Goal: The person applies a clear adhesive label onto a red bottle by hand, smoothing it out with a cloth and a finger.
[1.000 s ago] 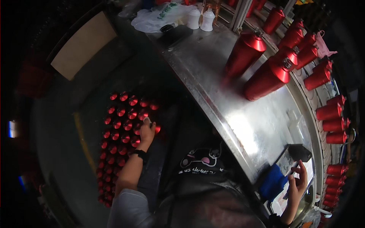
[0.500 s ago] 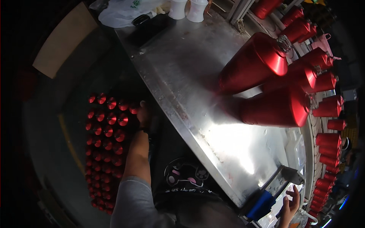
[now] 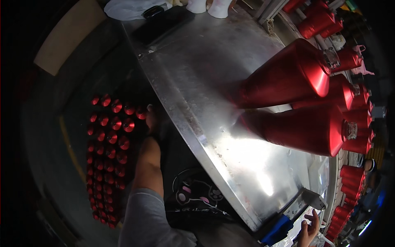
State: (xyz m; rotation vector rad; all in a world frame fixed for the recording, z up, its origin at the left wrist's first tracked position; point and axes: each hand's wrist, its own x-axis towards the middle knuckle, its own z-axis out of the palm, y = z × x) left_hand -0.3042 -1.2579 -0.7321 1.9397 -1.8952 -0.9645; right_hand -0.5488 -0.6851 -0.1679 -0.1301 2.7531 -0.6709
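At the lower left, my left arm reaches down beside the table to a block of red bottles [image 3: 111, 136] with cone-shaped shoulders. My left hand [image 3: 152, 118] is closed at the side of the end red bottle [image 3: 141, 113] in the far row; the shade there hides most of its fingers. At the lower right, my right hand [image 3: 308, 229] is open with fingers apart and nothing in it, beside a metal bracket [image 3: 312, 199] with a blue part [image 3: 278, 230]. Two large red bottles [image 3: 284, 76] [image 3: 306, 128] with clear necks stand on the metal table [image 3: 193, 82].
The table's raised edge [image 3: 185, 123] runs between my left arm and the tabletop. Past the large bottles, a curved line of more red bottles [image 3: 352, 181] follows the right side. A black flat object [image 3: 164, 26], a white plastic bag [image 3: 127, 9] and white bottles [image 3: 220, 8] lie at the far end.
The view has shifted slightly, so the large bottles appear farther right and lower. My left hand stays at the same end bottle. Along the right, the line of red bottles has moved.
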